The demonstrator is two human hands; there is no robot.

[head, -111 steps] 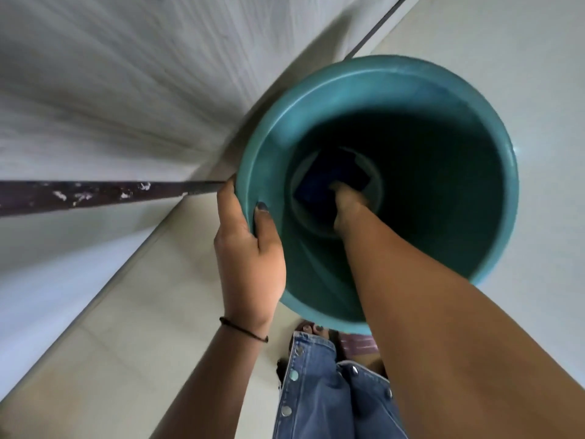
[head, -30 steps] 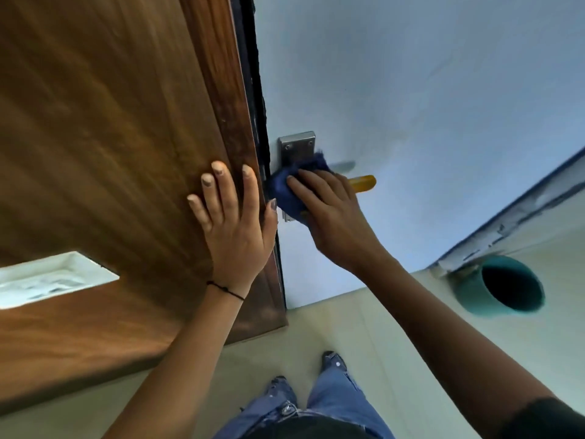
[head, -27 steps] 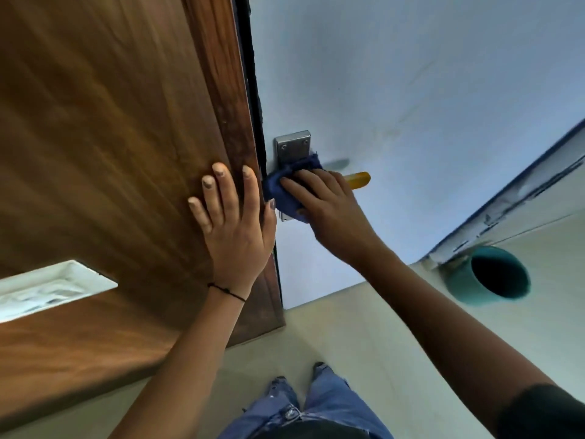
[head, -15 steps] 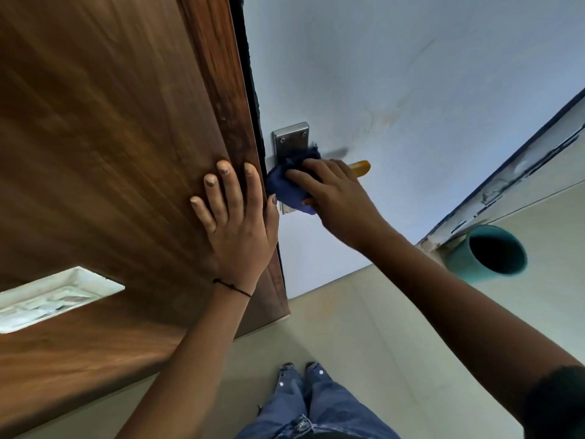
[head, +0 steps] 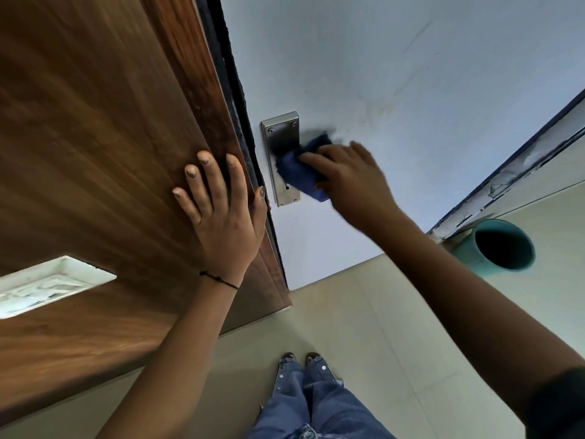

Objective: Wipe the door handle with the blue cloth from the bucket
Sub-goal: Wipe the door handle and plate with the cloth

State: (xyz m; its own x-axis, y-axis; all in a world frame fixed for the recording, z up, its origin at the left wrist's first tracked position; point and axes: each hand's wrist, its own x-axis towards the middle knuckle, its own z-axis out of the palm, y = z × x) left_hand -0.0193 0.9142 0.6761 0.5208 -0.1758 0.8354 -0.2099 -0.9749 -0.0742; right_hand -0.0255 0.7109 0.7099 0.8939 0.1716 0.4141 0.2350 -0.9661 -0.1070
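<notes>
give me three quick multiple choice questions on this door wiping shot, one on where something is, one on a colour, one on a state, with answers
1. Where does the bucket stand?
A. on the floor by the wall, to the person's right
B. hanging from the door handle
C. in the left hand

2. What colour is the cloth?
A. yellow
B. blue
C. white

3. What is the left hand doing?
A. gripping the cloth
B. lifting the bucket
C. resting flat, fingers spread, on the wooden door

Answers:
1. A, the teal bucket sits on the tiled floor at the foot of the wall, apart from both hands.
2. B, the cloth bunched under the right hand is dark blue against the metal handle plate.
3. C, its palm lies open on the brown wood near the door's edge, with nothing in its grip.
</notes>
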